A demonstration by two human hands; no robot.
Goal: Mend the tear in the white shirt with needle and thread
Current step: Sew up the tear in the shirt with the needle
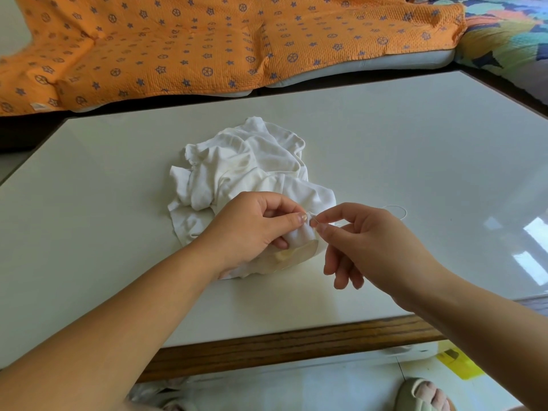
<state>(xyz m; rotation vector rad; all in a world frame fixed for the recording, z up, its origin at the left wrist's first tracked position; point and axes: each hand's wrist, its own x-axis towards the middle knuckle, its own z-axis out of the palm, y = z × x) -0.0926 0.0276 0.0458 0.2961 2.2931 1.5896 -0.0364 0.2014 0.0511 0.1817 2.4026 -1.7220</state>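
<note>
White shirt (252,161) lies crumpled in a heap at approx. the middle of the bench (118,232), its near part lifted between our two hands. We hold a small fold of the cloth w/ the left hand (249,229): thumb on top, fingers curled under it, the rest of the shirt bunched behind & below the palm. The right hand (373,247) meets it from the right side and pinches the needle (315,222) between thumb & forefinger, right at the fold; the other three fingers hang loosely bent, holding nothing. The needle shows only as a thin grey sliver, so we can't tell how far it sits in the cloth. The tear itself we can't make out either.

A thin white thread (397,207) loops on the bench top just right of the shirt, behind the right hand. The bench has a glossy pale top w/ window glare toward its right edge and a brown wood strip (296,342) along the near edge.

Past the far edge: an orange blanket (207,40) w/ blue star & wheel print over a grey cushion (385,60), and a multicolour quilt (510,34) at the far-right corner. Below the near edge, on the floor: a foot in a slipper (424,396) & a yellow item (459,363), too unclear to name.
</note>
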